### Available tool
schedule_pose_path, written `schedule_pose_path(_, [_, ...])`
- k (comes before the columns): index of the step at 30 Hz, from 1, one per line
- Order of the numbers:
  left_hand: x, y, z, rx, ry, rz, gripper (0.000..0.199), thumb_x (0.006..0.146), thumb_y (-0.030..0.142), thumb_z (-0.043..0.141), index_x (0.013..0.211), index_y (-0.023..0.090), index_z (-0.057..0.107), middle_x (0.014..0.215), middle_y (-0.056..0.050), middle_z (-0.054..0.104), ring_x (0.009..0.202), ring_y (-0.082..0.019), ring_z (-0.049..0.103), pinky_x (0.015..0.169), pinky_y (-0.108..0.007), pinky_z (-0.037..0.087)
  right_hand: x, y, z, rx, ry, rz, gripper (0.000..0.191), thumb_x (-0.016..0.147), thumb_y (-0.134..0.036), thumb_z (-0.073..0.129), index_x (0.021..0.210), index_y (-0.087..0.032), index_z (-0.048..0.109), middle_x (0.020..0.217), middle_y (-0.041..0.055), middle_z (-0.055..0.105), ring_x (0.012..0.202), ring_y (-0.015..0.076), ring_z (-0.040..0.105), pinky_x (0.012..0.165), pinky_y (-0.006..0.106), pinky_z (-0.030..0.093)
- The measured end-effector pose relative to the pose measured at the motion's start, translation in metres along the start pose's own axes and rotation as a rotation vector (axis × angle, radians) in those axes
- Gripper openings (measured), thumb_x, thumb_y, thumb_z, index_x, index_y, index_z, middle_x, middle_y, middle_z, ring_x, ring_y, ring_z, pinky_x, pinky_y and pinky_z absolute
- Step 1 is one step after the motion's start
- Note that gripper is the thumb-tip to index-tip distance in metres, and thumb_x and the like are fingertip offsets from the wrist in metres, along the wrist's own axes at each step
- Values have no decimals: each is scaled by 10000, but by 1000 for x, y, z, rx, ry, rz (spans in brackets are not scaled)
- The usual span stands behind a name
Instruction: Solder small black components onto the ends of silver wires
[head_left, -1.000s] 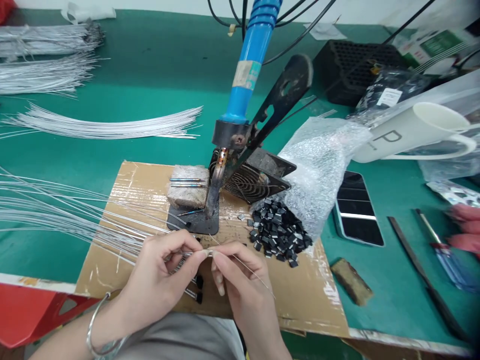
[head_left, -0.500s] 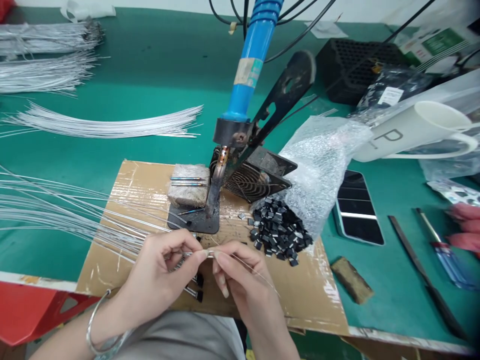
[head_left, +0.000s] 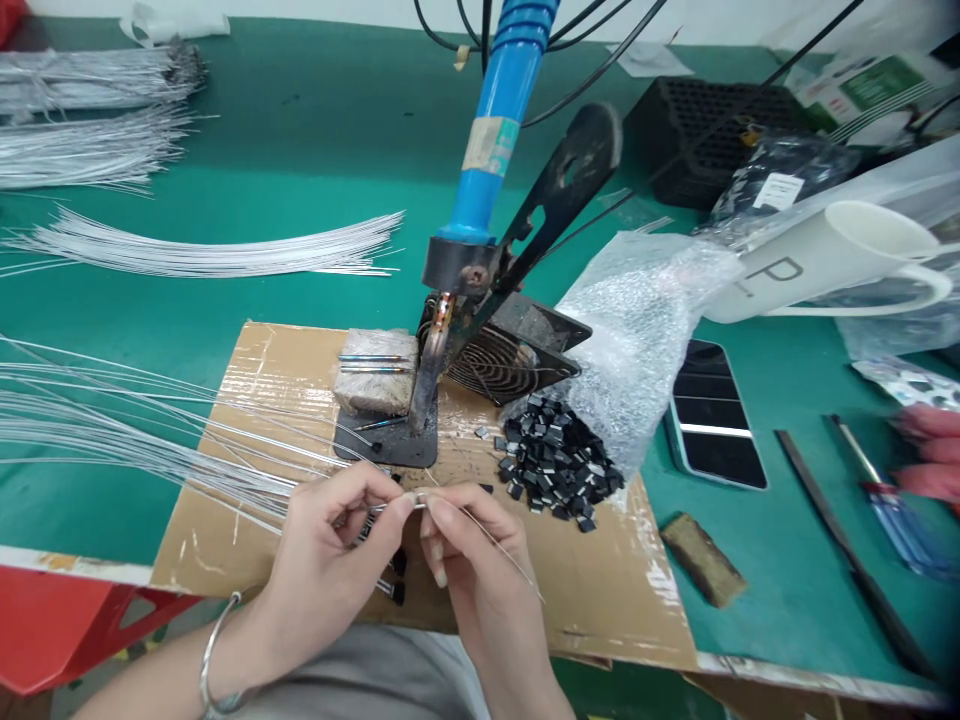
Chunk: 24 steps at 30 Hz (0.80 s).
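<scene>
My left hand (head_left: 334,560) pinches a thin wire end over the cardboard (head_left: 600,600), thumb against forefinger. Fingertip to fingertip with it, my right hand (head_left: 484,560) pinches a fine wire (head_left: 517,568) that trails down to the right. The small joint between the fingertips is mostly hidden. White wires (head_left: 150,440) run in from the left and pass behind my left hand. Black-ended pieces (head_left: 394,592) lie partly under that hand. Behind the hands, a blue-handled soldering iron (head_left: 480,190) points down at a black base plate (head_left: 420,448).
Black chips (head_left: 559,460) are heaped right of the hands, beside bubble wrap (head_left: 630,310). A fan (head_left: 510,355) stands behind them. Further right are a phone (head_left: 716,415), a mug (head_left: 825,265), a brown block (head_left: 703,560), a flat metal tool (head_left: 847,550) and a screwdriver (head_left: 900,520).
Both wrists have shifted slightly, the left one to the right and the right one to the left. The fine wire's trailing end has swung a little left. Both pinches remain closed.
</scene>
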<state>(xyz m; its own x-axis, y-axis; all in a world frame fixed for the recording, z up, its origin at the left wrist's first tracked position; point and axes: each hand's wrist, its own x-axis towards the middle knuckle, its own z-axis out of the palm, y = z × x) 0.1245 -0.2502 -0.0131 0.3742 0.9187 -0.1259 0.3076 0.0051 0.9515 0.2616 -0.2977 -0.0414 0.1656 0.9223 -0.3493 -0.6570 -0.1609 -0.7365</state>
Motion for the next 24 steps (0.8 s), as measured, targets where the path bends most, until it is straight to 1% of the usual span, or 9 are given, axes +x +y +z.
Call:
schedule_pose_path(2, [2, 3, -1, -61, -17, -32, 325, 975, 359, 558, 758, 132, 639, 595, -7, 513, 522, -97, 337, 472, -233, 272, -3, 1, -1, -71, 25, -47, 126, 839, -354, 819, 822, -230, 815, 649, -1, 639, 505, 40, 525, 461, 110, 422])
schedule_pose_path(6, [4, 9, -2, -149, -39, -55, 306, 955, 343, 577, 744, 123, 614, 585, 7, 483, 525, -89, 336, 464, -211, 266, -7, 1, -2, -263, 67, -199, 92, 875, -350, 785, 882, -270, 828, 699, 8, 645, 537, 55, 543, 479, 133, 434])
schedule_pose_path(9, [4, 10, -3, -196, -39, -71, 290, 946, 335, 597, 752, 119, 612, 592, 11, 477, 528, -83, 343, 464, -198, 267, -7, -2, -1, -374, 72, -261, 82, 896, -313, 763, 936, -303, 833, 713, 5, 628, 543, 60, 544, 490, 152, 435])
schedule_pose_path(11, [4, 9, -3, -209, -42, -79, 290, 950, 340, 605, 762, 120, 617, 597, 14, 468, 535, -81, 343, 469, -194, 262, -5, -4, -2, -420, 52, -298, 120, 928, -320, 727, 992, -311, 828, 734, 7, 626, 540, 62, 543, 493, 168, 431])
schedule_pose_path(13, [4, 7, -3, -216, -49, -77, 292, 960, 344, 610, 769, 124, 624, 603, 17, 463, 543, -79, 342, 476, -192, 257, -3, -6, -3, -425, 6, -325, 168, 969, -349, 674, 1040, -307, 820, 763, 15, 631, 546, 67, 539, 502, 190, 422])
schedule_pose_path(16, [3, 4, -3, -232, -54, -84, 289, 968, 346, 623, 778, 127, 636, 620, 12, 483, 554, -77, 347, 488, -192, 257, -1, -7, -7, -408, -68, -336, 221, 1003, -373, 620, 1072, -296, 816, 747, 22, 621, 568, 83, 521, 521, 222, 399])
schedule_pose_path(18, [3, 2, -3, -248, -60, -96, 295, 967, 352, 626, 778, 127, 636, 629, 6, 496, 559, -78, 349, 495, -195, 263, 0, -6, -9, -402, -82, -336, 227, 1004, -378, 618, 1057, -287, 820, 726, 22, 612, 573, 89, 510, 528, 235, 385])
schedule_pose_path(21, [2, 2, -3, -250, -55, -97, 298, 967, 360, 625, 785, 124, 639, 629, 6, 493, 560, -78, 345, 495, -194, 257, 0, -4, -10, -370, -83, -310, 236, 1004, -399, 613, 1054, -293, 818, 757, 24, 620, 575, 85, 514, 517, 229, 377])
schedule_pose_path(24, [4, 6, -4, -210, -40, -95, 300, 951, 365, 624, 784, 117, 643, 621, 1, 500, 558, -81, 360, 491, -190, 268, -1, -4, -10, -333, -65, -251, 220, 983, -409, 642, 1060, -298, 816, 780, 26, 623, 558, 74, 518, 491, 207, 377])
